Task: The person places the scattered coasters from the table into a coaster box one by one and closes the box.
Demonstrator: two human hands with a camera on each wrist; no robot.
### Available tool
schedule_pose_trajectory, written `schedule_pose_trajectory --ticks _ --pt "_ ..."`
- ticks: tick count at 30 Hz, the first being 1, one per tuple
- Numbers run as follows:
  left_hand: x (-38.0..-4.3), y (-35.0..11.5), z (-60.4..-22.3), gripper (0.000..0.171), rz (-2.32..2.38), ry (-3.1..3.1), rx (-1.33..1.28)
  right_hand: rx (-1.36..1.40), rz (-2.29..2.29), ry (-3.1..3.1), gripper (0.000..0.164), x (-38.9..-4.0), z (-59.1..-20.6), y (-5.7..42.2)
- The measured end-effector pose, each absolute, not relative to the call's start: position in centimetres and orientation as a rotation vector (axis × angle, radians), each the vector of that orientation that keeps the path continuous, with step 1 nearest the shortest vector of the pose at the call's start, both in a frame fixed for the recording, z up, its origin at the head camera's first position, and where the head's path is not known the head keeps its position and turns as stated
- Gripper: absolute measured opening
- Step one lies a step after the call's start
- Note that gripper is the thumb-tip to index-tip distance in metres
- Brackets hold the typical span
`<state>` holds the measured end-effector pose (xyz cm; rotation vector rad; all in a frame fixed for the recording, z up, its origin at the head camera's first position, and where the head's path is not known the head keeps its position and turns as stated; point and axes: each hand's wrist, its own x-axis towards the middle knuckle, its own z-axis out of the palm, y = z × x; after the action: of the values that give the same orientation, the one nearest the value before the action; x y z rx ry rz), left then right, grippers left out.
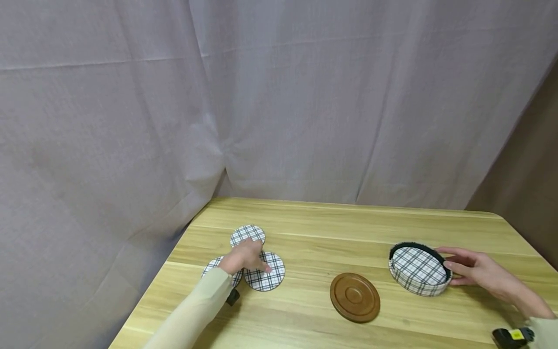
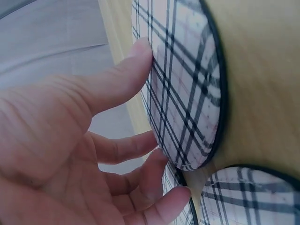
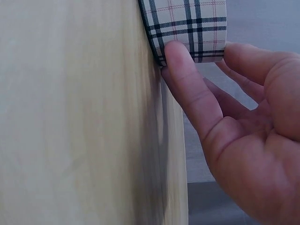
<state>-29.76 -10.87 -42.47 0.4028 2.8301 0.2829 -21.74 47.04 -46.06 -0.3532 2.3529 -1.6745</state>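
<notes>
Several round plaid coasters lie together at the left of the table. My left hand (image 1: 246,256) reaches over the right-hand coaster (image 1: 274,278). In the left wrist view, its thumb and fingertips are right at the edge of a coaster (image 2: 185,84), with the fingers loosely bent. A far coaster (image 1: 246,232) and a left one (image 1: 211,265) are partly covered by that hand. On the right, my right hand (image 1: 479,272) holds the side of a round plaid coaster holder (image 1: 420,286). A plaid disc (image 1: 416,264) sits inside its dark-lined wall. The right wrist view shows a finger against the plaid wall (image 3: 206,28).
Between the hands lies a brown round wooden disc (image 1: 355,298) with ringed grooves, on the light wooden table (image 1: 305,310). A grey curtain (image 1: 296,106) hangs behind the table's far edge.
</notes>
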Motion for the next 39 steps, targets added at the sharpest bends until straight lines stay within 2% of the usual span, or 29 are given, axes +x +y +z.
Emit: schedule_pose_trajectory --ticks 7,14,18,24,31,39 --pt "-30.2 -10.8 -42.3 0.056 0.273 2.819 0.402 -0.385 -1.679 2.345 0.041 -21.8 -46.2 47.1" --pt "-29.9 -10.6 -41.9 0.068 0.326 2.874 0.425 -0.411 -1.714 2.306 0.042 -21.8 -46.2 47.2" --pt "-29.7 -10.5 -41.6 0.068 0.341 2.892 0.445 -0.438 -1.743 2.273 0.045 -21.9 -46.2 47.1" --pt "-29.6 -10.0 -40.8 0.055 0.323 2.912 0.463 -0.448 -1.751 2.244 0.048 -21.9 -46.2 47.1" --pt "-29.4 -9.7 -39.8 0.029 0.333 2.907 0.544 -0.422 -1.734 2.262 0.046 -21.8 -46.2 47.1" --pt "-29.4 -9.5 -39.2 0.022 0.397 2.902 0.581 -0.397 -1.712 2.274 0.042 -21.8 -46.0 47.0"
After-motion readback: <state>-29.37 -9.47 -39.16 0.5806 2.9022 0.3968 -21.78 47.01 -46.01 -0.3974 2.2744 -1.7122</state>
